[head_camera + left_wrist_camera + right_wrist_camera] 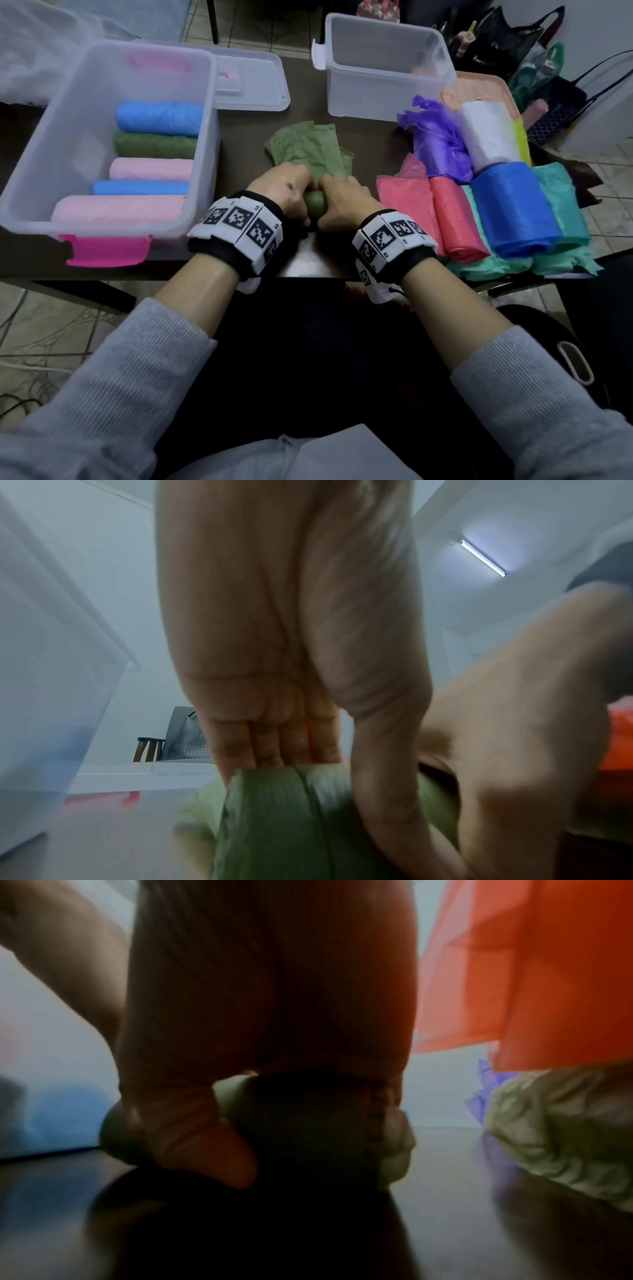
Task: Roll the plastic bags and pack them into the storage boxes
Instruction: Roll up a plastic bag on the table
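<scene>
A green plastic bag (310, 150) lies on the dark table, its near end wound into a tight roll (315, 205). My left hand (286, 195) and right hand (342, 202) sit side by side on that roll, fingers curled over it and thumbs under. In the left wrist view the fingers (274, 745) wrap the green roll (291, 818). The right wrist view is dark, with the thumb (205, 1145) pressed on the roll (308, 1123). A clear storage box (41, 164) on the left holds several rolled bags in blue, green and pink. A second clear box (387, 99) stands behind, empty.
A clear lid (253, 82) lies behind the left box. At the right, a pile of bags: red (455, 222), blue (513, 209), teal (565, 205), purple (438, 144), white (486, 137). The table's front edge (308, 274) runs just behind my wrists.
</scene>
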